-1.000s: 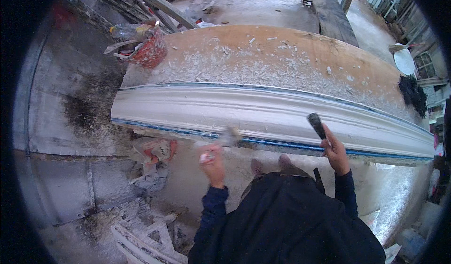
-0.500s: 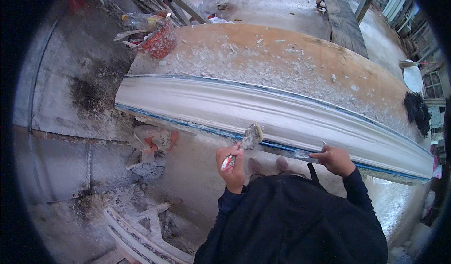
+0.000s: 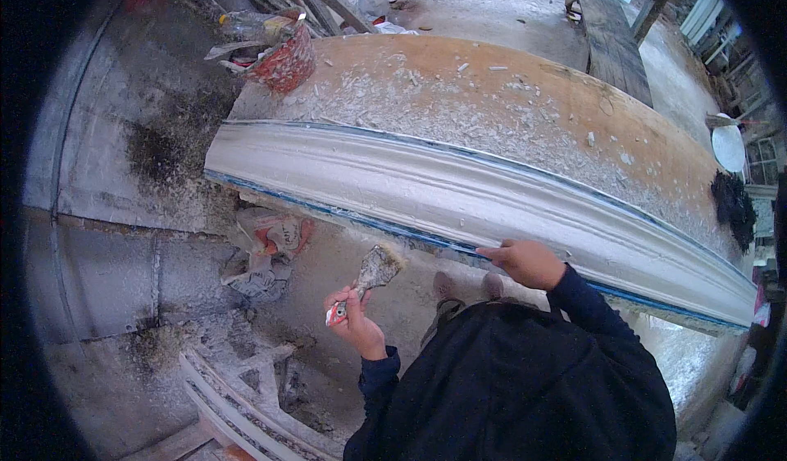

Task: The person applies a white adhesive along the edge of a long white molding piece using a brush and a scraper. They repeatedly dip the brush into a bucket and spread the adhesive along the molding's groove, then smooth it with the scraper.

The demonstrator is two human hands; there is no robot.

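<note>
A long white plaster moulding [image 3: 385, 162] with blue edges lies across the table in front of me. My left hand [image 3: 358, 323] is closed around the handle of a paintbrush [image 3: 377, 271], its bristles crusted white and pointing up. The brush is held off the moulding, over the floor on the near side. At the moulding's near blue edge [image 3: 393, 234], my right hand [image 3: 531, 264] is closed with its fingertips against the strip. The flat scraper seen in it earlier is mostly hidden now beneath the fingers.
The brown tabletop [image 3: 525, 71] beyond the moulding is strewn with white plaster scraps. A red, plaster-splashed bucket [image 3: 287, 63] full of odds and ends stands at its far left. Dark fibre [image 3: 732, 207] lies at the right end. A crumpled sack [image 3: 279, 235] and a wooden frame [image 3: 246, 403] are at lower left.
My left hand has drawn the paintbrush left and away from the moulding. My right hand has slid left along the near blue edge. The view has shifted slightly.
</note>
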